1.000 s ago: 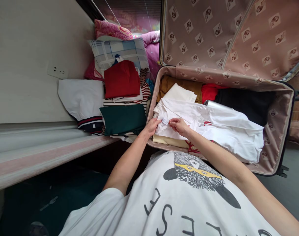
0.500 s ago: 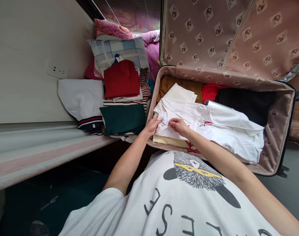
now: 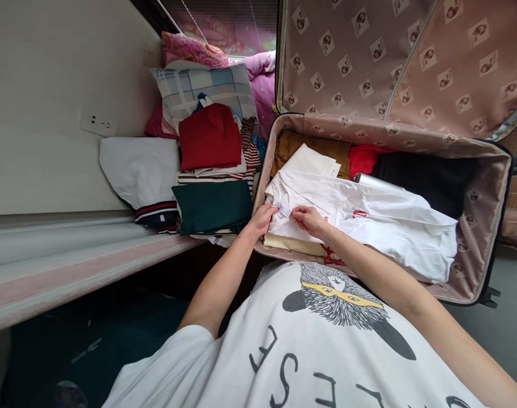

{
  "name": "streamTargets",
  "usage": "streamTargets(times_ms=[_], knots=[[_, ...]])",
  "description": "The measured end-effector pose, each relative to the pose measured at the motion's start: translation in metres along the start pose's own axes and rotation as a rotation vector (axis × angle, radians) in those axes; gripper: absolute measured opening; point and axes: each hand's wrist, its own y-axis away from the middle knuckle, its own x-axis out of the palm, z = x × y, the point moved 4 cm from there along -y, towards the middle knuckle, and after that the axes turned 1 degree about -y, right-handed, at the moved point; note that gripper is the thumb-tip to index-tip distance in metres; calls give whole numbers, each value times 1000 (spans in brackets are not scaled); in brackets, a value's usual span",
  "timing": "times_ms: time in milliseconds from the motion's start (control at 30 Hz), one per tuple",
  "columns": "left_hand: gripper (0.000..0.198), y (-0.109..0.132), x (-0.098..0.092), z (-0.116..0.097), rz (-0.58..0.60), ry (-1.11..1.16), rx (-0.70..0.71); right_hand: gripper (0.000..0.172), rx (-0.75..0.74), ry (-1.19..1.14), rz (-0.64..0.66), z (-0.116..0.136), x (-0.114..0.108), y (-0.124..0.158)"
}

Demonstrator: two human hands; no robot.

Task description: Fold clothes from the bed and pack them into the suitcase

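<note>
A white shirt (image 3: 381,218) lies spread on top of folded clothes in an open suitcase (image 3: 481,226). A small white label (image 3: 285,211) sticks up from its near left corner. My left hand (image 3: 262,220) pinches the label and the cloth from the left, fingers closed. My right hand (image 3: 308,218) pinches the shirt just right of the label, fingers closed too. Under the shirt lie a cream piece, brown, red and black folded clothes and a silver tube (image 3: 375,181).
The suitcase lid (image 3: 389,62) stands upright behind. Left of the case, on a bed, are stacked folded clothes: a dark green piece (image 3: 213,207), a red one (image 3: 210,136), striped ones, a white one (image 3: 141,167), with pillows behind. A wall with a socket (image 3: 97,122) is on the left.
Almost nothing: both hands stay pinched at the label, with only small finger shifts on the cloth.
</note>
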Motion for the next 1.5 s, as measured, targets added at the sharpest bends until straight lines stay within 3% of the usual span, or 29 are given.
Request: streamTargets(times_ms=[1500], knots=[[23, 2, 2, -1, -6, 13, -9, 15, 42, 13, -9, -1, 0, 0]])
